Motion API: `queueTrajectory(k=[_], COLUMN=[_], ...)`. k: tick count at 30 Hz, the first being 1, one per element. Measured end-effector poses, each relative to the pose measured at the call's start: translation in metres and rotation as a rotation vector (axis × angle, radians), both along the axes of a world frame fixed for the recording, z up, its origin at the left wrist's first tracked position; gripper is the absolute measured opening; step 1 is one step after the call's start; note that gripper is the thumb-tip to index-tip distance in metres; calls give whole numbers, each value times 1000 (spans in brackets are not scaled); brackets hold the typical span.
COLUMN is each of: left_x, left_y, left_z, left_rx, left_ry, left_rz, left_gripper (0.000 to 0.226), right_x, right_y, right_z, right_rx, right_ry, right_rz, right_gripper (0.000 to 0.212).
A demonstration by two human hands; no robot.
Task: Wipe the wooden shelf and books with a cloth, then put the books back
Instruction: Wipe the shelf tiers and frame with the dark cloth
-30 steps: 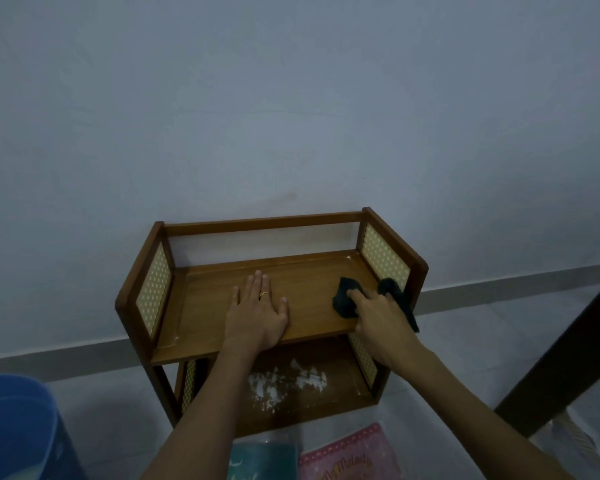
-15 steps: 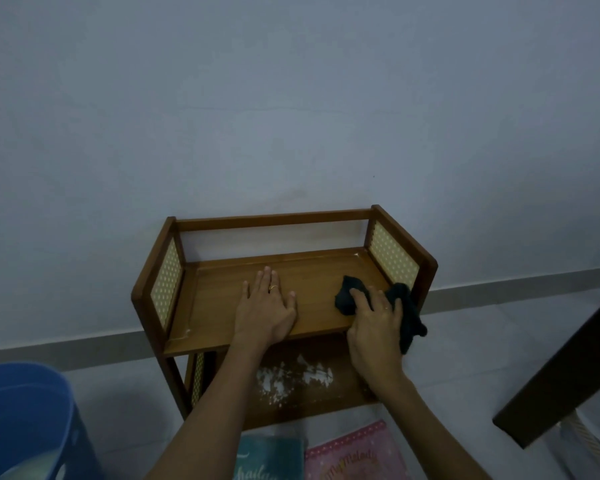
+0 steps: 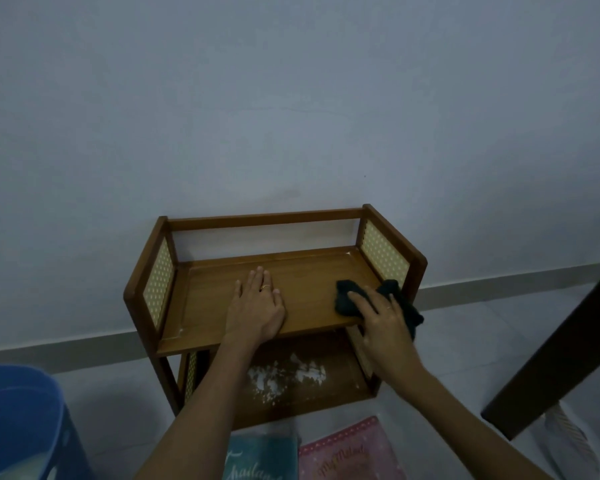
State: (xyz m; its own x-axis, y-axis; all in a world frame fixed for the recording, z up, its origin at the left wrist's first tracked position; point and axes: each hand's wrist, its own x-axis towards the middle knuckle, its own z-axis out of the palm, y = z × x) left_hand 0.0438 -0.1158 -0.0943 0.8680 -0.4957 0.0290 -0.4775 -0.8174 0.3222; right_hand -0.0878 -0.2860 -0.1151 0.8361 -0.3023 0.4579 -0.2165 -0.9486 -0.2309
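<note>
Head view, shelf: your wooden shelf (image 3: 284,296) stands against the wall, and its top board holds no books.
Head view, left hand: your left hand (image 3: 257,310) lies flat on the middle of the top board, fingers straight and spread, grasping nothing; you seem to be steadying the shelf with it.
Head view, right hand: your right hand (image 3: 383,318) presses the dark cloth (image 3: 378,299) onto the right front part of the top board, fingers laid over it and partly bunching it; part of the cloth hangs past the front right corner.
Head view, top board: it looks glossy and free of marks where you can see it, so you are probably close to done here.
Head view, lower board: white patches (image 3: 284,374) show on the lower board, below your forearms; you have that level left to wipe.
Head view, books: a teal book (image 3: 260,459) and a pink book (image 3: 347,452) lie side by side on the floor in front of the shelf, at the bottom edge of the picture; whether you have wiped them cannot be told.
Head view, bucket: a blue bucket (image 3: 21,420) sits at the lower left.
Progress: you are in the shelf-wiping stage; lower board, books and putting back remain.
</note>
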Motion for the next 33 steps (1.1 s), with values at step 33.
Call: queueTrajectory(k=[33], left_x=[-13], left_y=[115], left_z=[42], left_rx=[-628], left_ry=[-867], left_rz=[432], left_gripper=[52], right_x=[54], right_y=[154], right_z=[-18], right_rx=[-17], right_ry=[-216], right_rz=[160], right_gripper=[39])
